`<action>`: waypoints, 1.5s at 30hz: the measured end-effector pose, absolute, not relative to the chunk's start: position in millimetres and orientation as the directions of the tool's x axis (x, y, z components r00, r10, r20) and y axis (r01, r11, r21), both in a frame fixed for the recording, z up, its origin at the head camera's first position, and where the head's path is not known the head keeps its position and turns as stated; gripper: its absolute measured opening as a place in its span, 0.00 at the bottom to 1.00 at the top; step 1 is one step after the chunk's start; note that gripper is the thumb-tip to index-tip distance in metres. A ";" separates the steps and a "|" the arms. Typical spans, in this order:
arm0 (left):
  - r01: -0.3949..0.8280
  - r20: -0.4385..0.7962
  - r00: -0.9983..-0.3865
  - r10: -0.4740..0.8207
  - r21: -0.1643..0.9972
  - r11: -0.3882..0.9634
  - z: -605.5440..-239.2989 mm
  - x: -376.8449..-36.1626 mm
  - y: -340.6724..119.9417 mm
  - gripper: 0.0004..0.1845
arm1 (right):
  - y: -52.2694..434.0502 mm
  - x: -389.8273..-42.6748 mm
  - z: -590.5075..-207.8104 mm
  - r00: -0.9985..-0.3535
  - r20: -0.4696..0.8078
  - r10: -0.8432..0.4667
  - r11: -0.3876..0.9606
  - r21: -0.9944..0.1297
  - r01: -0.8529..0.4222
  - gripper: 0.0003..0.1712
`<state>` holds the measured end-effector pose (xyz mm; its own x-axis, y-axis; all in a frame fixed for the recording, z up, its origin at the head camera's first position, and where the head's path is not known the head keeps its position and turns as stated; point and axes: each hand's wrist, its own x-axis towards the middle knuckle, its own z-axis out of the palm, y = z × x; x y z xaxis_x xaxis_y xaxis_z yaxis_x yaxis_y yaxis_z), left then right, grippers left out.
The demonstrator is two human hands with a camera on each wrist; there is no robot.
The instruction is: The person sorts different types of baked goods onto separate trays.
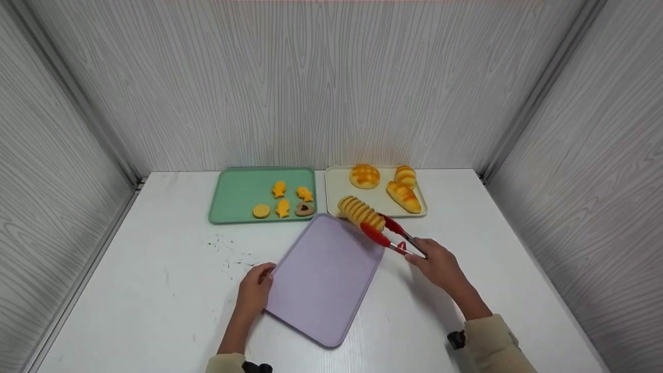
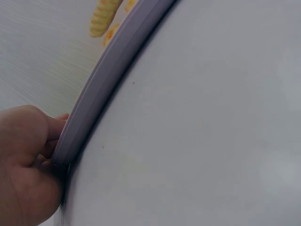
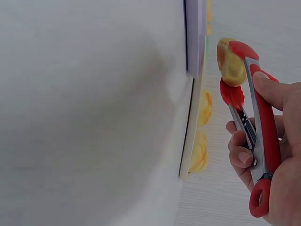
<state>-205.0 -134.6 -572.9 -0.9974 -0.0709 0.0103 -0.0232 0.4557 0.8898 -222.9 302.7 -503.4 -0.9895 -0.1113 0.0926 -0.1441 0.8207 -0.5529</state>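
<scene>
My right hand (image 1: 437, 264) grips red-tipped metal tongs (image 3: 263, 122). Between the tongs' red heads is a striped oblong bread roll (image 1: 360, 212), raised over the far right corner of the purple tray (image 1: 323, 280). In the right wrist view the roll's end (image 3: 231, 63) shows pinched by both tips. My left hand (image 1: 254, 290) holds the purple tray's left edge. From the left wrist view, the fingers wrap the tray's rim (image 2: 94, 89), thumb side toward the tabletop. The purple tray lies slanted on the table, its inside bare.
Behind it, a cream tray (image 1: 336, 181) bears a round bun (image 1: 365, 176), a small striped roll (image 1: 405, 176) and a long bread (image 1: 404, 197). A green tray (image 1: 238, 191) carries several small biscuits (image 1: 282, 208). Grey wood-grain panels (image 1: 290, 83) enclose the white table on three sides.
</scene>
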 end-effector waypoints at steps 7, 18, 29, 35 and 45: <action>-0.026 0.013 -0.997 -0.080 0.888 0.458 -572.5 -205.0 -134.7 0.17 | 300.8 -272.0 -510.3 -0.989 0.077 -0.126 0.833 -0.533 -0.147 0.34; -0.054 -0.012 -0.996 -0.093 0.887 0.459 -571.2 -203.6 -134.1 0.17 | 298.2 -317.3 -500.7 -0.981 -0.043 -0.190 0.876 -0.458 -0.149 0.39; -0.036 0.005 -0.996 -0.087 0.887 0.460 -573.9 -204.0 -135.7 0.17 | 299.5 -340.9 -503.6 -0.972 -0.062 -0.226 0.900 -0.395 -0.184 0.33; -0.054 -0.013 -0.996 -0.091 0.887 0.459 -574.6 -205.5 -134.6 0.17 | 301.9 -338.7 -507.1 -0.978 -0.108 -0.179 0.872 -0.477 -0.107 0.37; -0.065 -0.022 -0.995 -0.098 0.890 0.452 -572.6 -204.4 -132.7 0.18 | 307.1 -284.7 -515.5 -0.995 -0.078 -0.057 0.811 -0.584 0.000 0.46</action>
